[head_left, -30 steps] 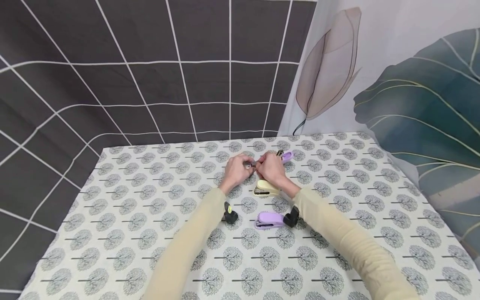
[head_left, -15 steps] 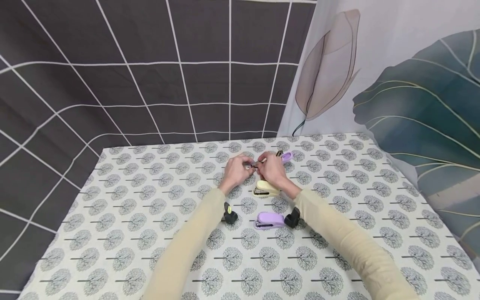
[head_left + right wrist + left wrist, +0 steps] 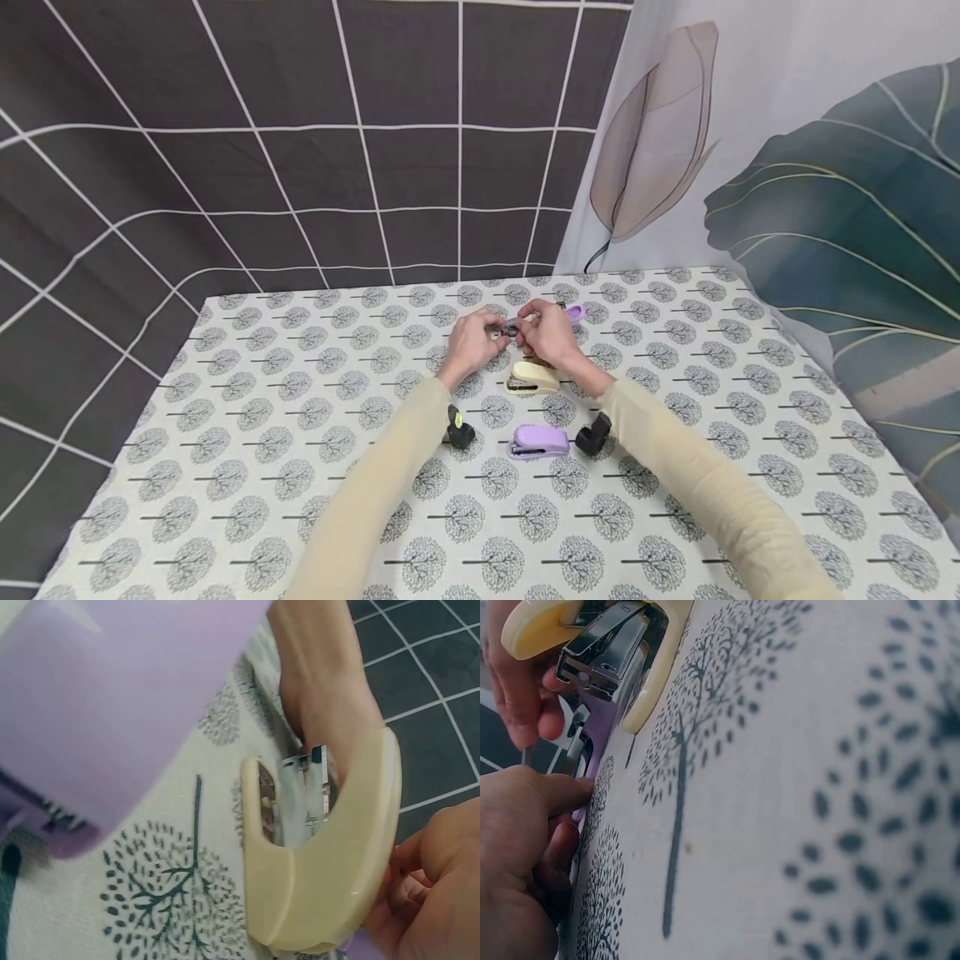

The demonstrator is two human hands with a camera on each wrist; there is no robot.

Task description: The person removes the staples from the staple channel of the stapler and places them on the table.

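My left hand [image 3: 474,343] grips the front end of the far purple stapler [image 3: 600,724], its fingers around the metal magazine [image 3: 512,330]. My right hand [image 3: 551,335] is close beside it on the right. Its fingertips pinch a thin metal piece [image 3: 526,755], whose lower end meets the left hand in the left wrist view. The far stapler's raised purple cover [image 3: 575,313] shows past the right hand; much of its body is hidden. A cream stapler [image 3: 532,377] lies just nearer than the hands.
A second purple stapler [image 3: 538,442] lies nearer on the tree-patterned tablecloth [image 3: 300,500], between the two black wrist cameras [image 3: 460,428]. A dark gridded curtain [image 3: 405,167] hangs behind the table's far edge.
The right hand and forearm have shifted slightly right, opening a wider gap to the left hand and uncovering more of the metal magazine. The left hand has hardly moved.
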